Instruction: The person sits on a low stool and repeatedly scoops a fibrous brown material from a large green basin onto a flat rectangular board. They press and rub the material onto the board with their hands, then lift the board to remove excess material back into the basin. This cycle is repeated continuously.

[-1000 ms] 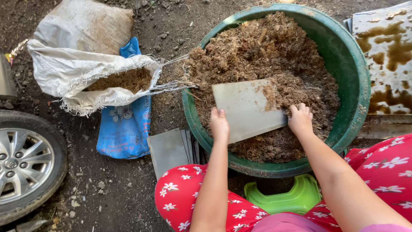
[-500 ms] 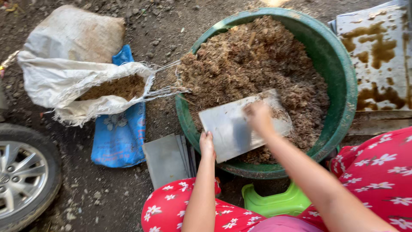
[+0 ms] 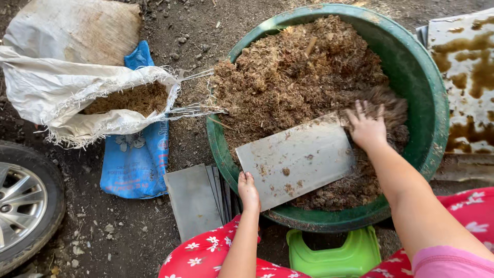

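A big green tub holds a heap of brown fibrous mix. A flat grey rectangular sheet lies tilted over the tub's near side, with crumbs on it. My left hand grips the sheet's near left corner at the tub's rim. My right hand is spread open, fingers apart, pressing into the brown mix just beyond the sheet's far right corner.
An open white woven sack of brown mix lies at left over a blue bag. A stack of grey sheets lies on the dirt. A car wheel, a green stool and a stained board surround me.
My right hand has left the sheet's right edge and moved farther into the mix. The sheet has slid right and lies flatter. My left hand still holds its corner.
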`<state>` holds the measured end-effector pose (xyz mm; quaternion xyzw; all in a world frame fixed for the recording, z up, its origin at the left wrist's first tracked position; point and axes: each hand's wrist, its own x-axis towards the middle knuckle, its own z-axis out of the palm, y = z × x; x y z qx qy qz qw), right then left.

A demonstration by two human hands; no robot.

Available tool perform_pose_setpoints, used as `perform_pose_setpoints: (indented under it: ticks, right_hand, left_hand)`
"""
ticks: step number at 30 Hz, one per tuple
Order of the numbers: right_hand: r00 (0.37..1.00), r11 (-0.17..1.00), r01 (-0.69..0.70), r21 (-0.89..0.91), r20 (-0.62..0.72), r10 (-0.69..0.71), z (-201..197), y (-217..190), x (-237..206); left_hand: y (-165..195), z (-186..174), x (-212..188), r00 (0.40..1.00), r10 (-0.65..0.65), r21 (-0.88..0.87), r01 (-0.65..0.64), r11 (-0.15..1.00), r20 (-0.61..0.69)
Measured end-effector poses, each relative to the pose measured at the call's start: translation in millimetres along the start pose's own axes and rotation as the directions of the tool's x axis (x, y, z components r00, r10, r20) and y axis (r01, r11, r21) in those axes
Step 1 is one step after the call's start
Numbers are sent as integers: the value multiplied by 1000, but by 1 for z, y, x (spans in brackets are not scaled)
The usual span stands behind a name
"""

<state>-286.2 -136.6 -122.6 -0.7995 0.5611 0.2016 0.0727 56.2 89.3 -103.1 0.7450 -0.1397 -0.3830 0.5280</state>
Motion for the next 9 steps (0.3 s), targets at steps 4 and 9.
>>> perform_pose_setpoints:
  ticks: [4,9]
  right_hand:
    - [950,833,-174,524,-133,282,22,-21,30]
    - [878,396,-250,883,34,478,-13,-77,13]
  left_hand:
    - [-3,-1,2,997,21,141,-10,990,-79]
    - [1,7,3,993,-46,172,64,983,-106]
